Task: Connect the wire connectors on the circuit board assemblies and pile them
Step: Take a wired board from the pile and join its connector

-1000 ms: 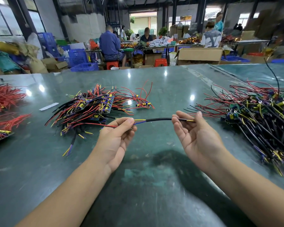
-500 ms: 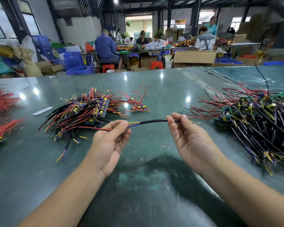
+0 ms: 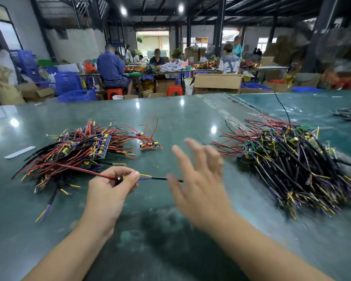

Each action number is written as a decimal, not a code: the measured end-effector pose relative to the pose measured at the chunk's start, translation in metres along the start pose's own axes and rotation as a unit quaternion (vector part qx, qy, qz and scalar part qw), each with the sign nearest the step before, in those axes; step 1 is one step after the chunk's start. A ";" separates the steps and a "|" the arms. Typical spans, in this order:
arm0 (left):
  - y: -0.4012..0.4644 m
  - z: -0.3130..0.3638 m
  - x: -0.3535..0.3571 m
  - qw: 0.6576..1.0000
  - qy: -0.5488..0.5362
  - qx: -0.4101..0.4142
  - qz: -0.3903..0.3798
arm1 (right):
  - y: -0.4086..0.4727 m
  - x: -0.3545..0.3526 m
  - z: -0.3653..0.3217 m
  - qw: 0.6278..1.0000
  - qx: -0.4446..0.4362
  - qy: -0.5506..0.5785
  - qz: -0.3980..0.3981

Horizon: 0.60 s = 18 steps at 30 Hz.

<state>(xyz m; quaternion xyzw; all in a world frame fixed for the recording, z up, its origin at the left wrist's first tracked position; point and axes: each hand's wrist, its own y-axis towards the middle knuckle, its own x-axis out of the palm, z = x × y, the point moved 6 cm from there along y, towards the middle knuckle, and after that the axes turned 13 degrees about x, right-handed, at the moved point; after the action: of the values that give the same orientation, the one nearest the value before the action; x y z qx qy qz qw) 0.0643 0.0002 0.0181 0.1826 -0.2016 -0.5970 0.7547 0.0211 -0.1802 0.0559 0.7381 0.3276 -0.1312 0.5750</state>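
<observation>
To the left of and beyond the left hand (image 3: 107,191) lies the finished pile (image 3: 79,153) of circuit board assemblies, a loose tangle of red, black, yellow and purple leads on the green counter (image 3: 170,240). That hand's fingers (image 3: 130,177) pinch the joined wire (image 3: 154,178) where red lead meets yellow and blue strands; its black sleeve runs on toward the right hand (image 3: 201,179). The wire looks light and limp, likely to sag and snag in the heap, so the joint or the stiffer board edge seems the best hold. The right hand's fingers (image 3: 193,147) are spread and blurred, holding nothing. Right of them sits the unconnected pile (image 3: 296,163), equally tangled. No writing on the boards can be read.
</observation>
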 end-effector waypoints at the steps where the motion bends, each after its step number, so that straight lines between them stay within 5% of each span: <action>1: -0.002 0.001 0.004 1.000 -0.013 -0.004 -0.013 | -0.004 0.006 -0.012 0.998 -0.054 0.019 -0.031; 5: -0.006 0.005 0.016 0.993 -0.083 -0.030 -0.074 | -0.018 0.034 -0.016 0.966 -0.066 0.028 -0.250; 13: -0.013 0.006 0.025 0.941 -0.284 -0.132 -0.126 | -0.013 0.018 -0.023 0.961 -0.137 0.109 -0.214; 18: -0.013 0.001 0.022 0.953 -0.232 -0.145 -0.127 | -0.007 0.011 -0.017 0.956 -0.080 0.187 -0.210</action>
<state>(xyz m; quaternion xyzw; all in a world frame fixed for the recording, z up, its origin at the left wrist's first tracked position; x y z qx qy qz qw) 0.0579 -0.0239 0.0141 -0.0479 -0.2576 -0.7369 0.6231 0.0216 -0.1599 0.0497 0.6155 0.5864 -0.0823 0.5201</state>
